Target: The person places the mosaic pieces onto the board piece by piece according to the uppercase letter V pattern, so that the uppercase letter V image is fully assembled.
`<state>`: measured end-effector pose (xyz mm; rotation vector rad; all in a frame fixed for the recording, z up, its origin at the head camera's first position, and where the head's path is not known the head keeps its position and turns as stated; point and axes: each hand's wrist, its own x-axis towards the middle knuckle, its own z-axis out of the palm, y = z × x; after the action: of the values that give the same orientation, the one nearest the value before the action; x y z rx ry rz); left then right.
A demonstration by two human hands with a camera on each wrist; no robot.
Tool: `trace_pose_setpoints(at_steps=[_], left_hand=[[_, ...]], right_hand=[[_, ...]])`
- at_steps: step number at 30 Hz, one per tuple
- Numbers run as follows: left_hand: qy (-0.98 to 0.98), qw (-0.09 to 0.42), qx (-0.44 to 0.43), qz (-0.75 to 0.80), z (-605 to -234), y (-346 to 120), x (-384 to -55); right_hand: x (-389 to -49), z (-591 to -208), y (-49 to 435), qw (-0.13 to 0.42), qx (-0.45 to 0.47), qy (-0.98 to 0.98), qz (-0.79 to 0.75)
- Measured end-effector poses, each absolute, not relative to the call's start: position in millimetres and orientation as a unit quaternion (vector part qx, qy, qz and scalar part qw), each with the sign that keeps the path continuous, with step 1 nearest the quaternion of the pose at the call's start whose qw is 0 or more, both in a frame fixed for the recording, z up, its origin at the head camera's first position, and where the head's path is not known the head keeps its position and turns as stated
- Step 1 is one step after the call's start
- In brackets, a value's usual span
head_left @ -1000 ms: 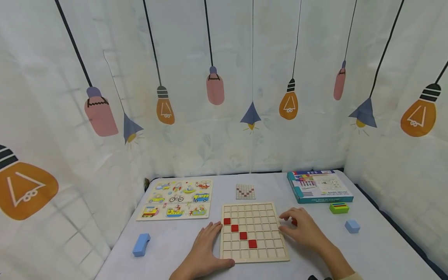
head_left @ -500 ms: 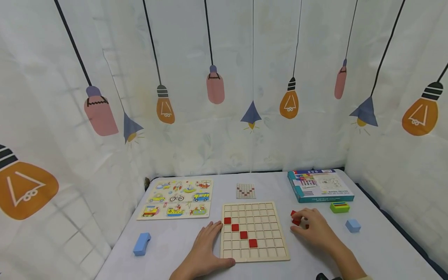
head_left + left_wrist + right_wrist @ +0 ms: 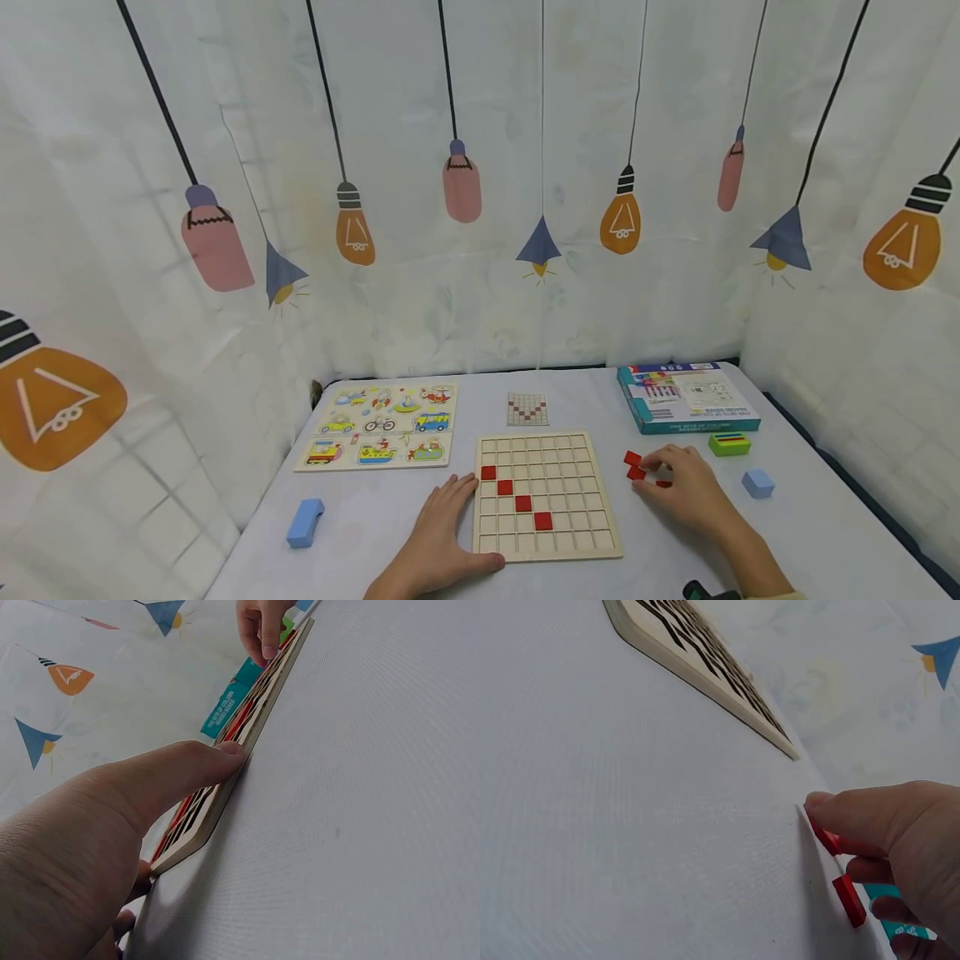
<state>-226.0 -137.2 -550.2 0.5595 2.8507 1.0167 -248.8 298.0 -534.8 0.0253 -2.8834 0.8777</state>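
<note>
A square wooden grid board [image 3: 573,521] lies in the middle of the table, with red square tiles [image 3: 522,503] set in a diagonal line of its cells. My left hand [image 3: 437,537] rests at the board's near left corner, fingers along the left side. In the left wrist view the thumb [image 3: 187,769] presses on the board's edge. Right of the board, my right hand [image 3: 686,487] hovers low over loose red tiles [image 3: 634,473], thumb and index finger apart. In the right wrist view one red tile [image 3: 849,901] lies under the fingers; the thumb partly hides another.
Behind the board lies a small pattern card [image 3: 527,409]. A picture puzzle board [image 3: 378,427] is at the back left, a blue arch block [image 3: 304,523] before it. At the right are a teal box [image 3: 686,398], a green block stack [image 3: 728,444] and a blue block [image 3: 757,483].
My right hand has moved right, away from the board's edge, uncovering the loose red tiles beside it. My left hand has stayed at the board.
</note>
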Motion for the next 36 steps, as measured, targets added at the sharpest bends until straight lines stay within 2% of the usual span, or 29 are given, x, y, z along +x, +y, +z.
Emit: trace_pose_setpoints(at_steps=[22, 36], left_hand=[[0.926, 0.035, 0.178, 0.331, -548, -136, -224], [0.927, 0.027, 0.181, 0.328, -551, -137, -226]], right_hand=[[-255, -547, 292, 0.072, 0.020, -0.956, 0.282], [-252, -541, 283, 0.079, 0.051, -0.953, 0.289]])
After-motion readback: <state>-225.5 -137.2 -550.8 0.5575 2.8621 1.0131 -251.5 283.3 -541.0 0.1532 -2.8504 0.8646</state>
